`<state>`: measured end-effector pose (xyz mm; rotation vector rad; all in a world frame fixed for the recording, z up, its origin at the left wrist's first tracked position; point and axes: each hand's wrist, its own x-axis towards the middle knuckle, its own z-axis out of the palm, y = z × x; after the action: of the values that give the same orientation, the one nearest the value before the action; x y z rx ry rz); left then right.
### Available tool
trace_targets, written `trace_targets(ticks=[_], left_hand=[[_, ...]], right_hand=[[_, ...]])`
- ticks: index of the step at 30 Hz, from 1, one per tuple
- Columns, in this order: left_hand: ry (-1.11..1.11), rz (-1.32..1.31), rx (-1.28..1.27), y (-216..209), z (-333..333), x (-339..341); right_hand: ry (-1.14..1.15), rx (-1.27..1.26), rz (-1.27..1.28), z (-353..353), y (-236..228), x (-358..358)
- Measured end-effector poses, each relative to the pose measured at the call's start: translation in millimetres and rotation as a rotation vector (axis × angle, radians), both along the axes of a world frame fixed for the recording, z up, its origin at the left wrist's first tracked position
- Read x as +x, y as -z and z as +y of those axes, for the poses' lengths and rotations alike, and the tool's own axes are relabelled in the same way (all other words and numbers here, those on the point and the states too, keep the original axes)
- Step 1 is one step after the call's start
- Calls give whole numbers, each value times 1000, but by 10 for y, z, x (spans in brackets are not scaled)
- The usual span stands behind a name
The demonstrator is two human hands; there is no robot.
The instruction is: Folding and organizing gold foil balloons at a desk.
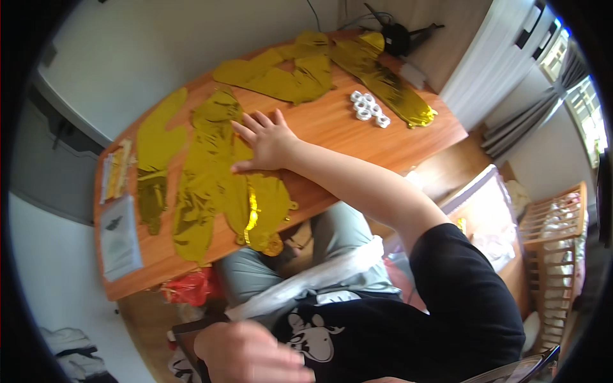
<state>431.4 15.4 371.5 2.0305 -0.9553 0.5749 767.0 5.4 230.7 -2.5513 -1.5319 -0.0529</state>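
Observation:
Several flat, gold foil balloons lie on the wooden table [319, 137]. My right hand [267, 143] reaches across with its fingers spread, palm down at the edge of a large wrinkled gold foil balloon [211, 153]. A further gold foil piece [271, 207] with a bright crease overhangs the table's front edge below that hand. My left hand [249, 354] is near my body, low in the picture, smeared by motion; what its fingers do cannot be made out. Across my lap lies a crumpled white translucent plastic sheet or bag [313, 277].
Small white rolls [369, 107] sit towards the table's right, beside a long gold foil balloon [389, 83]. A black router [397, 39] stands at the back. A clear sleeve [119, 239] lies at the left; a red plastic bag [188, 287] is below the table edge. A wooden crib [554, 255] stands right.

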Motion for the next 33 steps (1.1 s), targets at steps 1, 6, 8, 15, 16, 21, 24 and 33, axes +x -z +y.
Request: trace_targets(ticks=[1, 6, 8, 15, 16, 21, 24, 33], left_hand=[[-134, 131, -201, -82, -199, -159], [-327, -78, -300, -62, -577, -74], [-342, 33, -366, -104, -529, -100], [-235, 399, -606, -307, -581, -201], [-242, 405, -613, -365, -581, -197], [-206, 611, -536, -609, -504, -227], [-478, 557, -571, -605, -671, -207], [-275, 444, -187, -746, -527, -86]], right_hand=[[-19, 24, 12, 22, 14, -26], [0, 39, -13, 28, 78, 41], [0, 44, -9, 84, 143, 47], [18, 112, -119, 102, 250, 80], [12, 106, -112, 91, 270, 79], [-6, 115, -75, 162, 246, 55], [8, 129, -82, 71, 327, 184], [4, 119, -73, 95, 217, 89]])
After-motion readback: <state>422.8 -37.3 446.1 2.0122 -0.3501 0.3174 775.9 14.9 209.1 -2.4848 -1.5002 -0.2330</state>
